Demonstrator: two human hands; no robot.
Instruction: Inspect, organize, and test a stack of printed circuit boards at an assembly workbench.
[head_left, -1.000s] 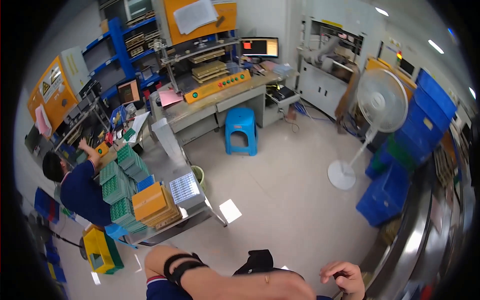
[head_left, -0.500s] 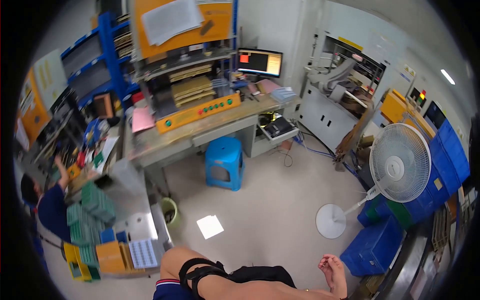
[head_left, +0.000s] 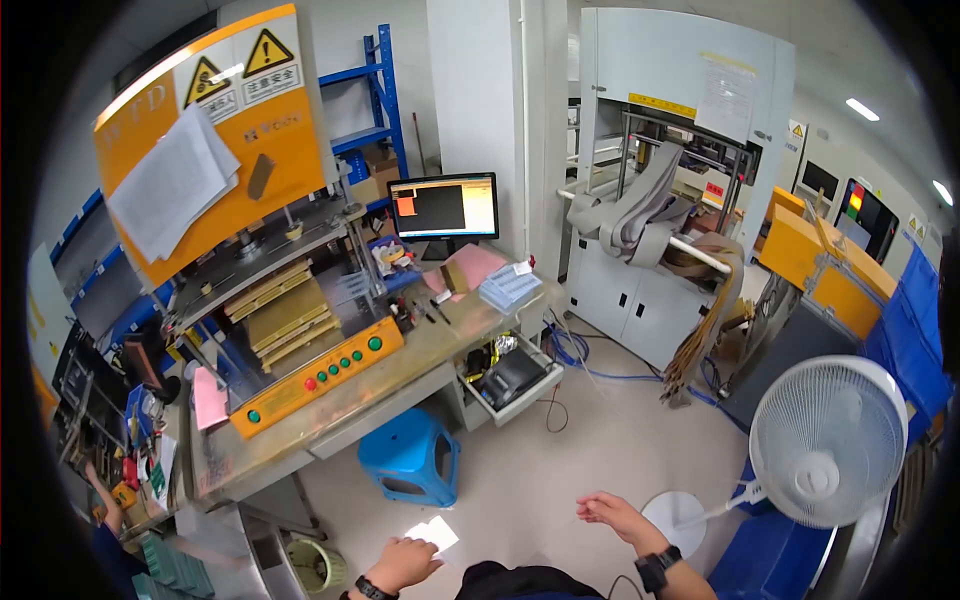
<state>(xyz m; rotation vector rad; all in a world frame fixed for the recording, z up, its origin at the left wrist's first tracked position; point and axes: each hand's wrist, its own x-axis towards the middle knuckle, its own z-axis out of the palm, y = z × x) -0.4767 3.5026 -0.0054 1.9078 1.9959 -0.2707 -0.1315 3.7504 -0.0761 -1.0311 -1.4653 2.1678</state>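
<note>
Since half a second earlier, our left hand had come into plain sight low in the view, our right hand had shifted leftward, and our view had swung toward the tabletop. Our right grip was loosely open and empty; our left showed only its back and bent fingers, so we could not tell its grip. The blue stool stood on the floor beyond our left hand, untouched, just before the tabletop. A drawer stood pulled out, holding a black object and something shiny and yellow, too small to identify. The pale green bin held something dark that we could not make out. The white fan partly hid a blue crate, whose inside we could not see. At lower left, green trays and a co-worker's arm were cut off.
</note>
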